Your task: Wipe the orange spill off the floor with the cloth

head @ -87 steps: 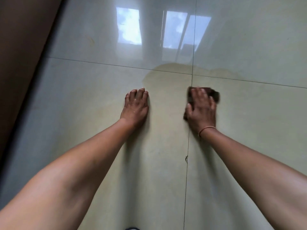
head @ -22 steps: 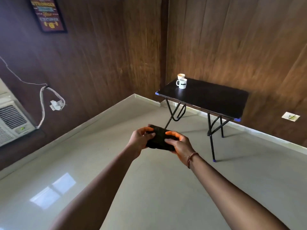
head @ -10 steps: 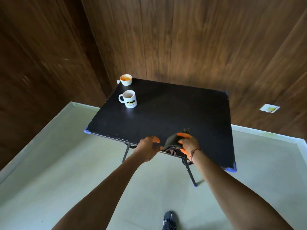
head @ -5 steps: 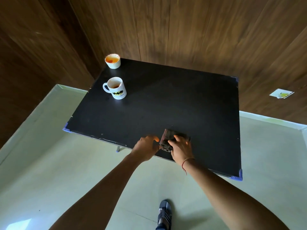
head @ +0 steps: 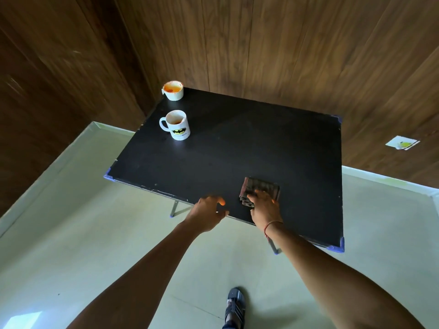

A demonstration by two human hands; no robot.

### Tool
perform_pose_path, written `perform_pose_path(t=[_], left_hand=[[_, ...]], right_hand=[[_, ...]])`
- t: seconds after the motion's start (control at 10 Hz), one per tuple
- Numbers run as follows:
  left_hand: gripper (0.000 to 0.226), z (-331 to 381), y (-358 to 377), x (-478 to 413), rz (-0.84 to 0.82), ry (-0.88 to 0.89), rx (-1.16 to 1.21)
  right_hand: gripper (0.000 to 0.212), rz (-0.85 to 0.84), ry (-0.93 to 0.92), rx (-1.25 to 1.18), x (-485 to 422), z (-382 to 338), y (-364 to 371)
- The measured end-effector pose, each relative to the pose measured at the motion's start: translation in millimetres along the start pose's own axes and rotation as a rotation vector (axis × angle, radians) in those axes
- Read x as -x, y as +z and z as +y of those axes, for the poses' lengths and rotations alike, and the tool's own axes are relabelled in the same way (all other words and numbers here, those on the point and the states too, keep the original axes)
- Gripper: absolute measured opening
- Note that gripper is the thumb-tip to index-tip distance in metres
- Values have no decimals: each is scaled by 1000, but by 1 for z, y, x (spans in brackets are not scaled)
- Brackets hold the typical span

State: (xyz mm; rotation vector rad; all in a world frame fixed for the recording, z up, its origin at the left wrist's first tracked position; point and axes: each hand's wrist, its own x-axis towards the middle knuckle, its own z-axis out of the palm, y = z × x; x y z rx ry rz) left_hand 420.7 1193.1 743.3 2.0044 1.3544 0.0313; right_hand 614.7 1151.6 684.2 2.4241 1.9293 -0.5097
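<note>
The dark folded cloth (head: 262,185) lies flat on the black table (head: 237,143), near its front edge. My right hand (head: 263,206) rests on the cloth's near side with the fingers curled over it. My left hand (head: 207,214) hovers at the table's front edge, a little left of the cloth and not touching it, with the fingers apart and orange-stained tips. No orange spill shows on the pale tiled floor (head: 83,245) in this view.
A white bat-logo mug (head: 177,126) and a small white cup with orange residue (head: 173,90) stand at the table's far left. Wood-panelled walls close in behind the table. My sandalled foot (head: 235,307) is on the floor below. A socket plate (head: 402,143) sits on the right wall.
I rose from the floor and carried the cloth to the table. In the last half second the cloth came to lie flat and my left hand drew away from it to the left.
</note>
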Motion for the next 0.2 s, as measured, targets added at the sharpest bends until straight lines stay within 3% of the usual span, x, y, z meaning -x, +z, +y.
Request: perform_pose_path(t=[0.2], left_hand=[[36, 0, -17, 63, 164, 86, -47]], right_hand=[[38, 269, -84, -312, 67, -37, -32]])
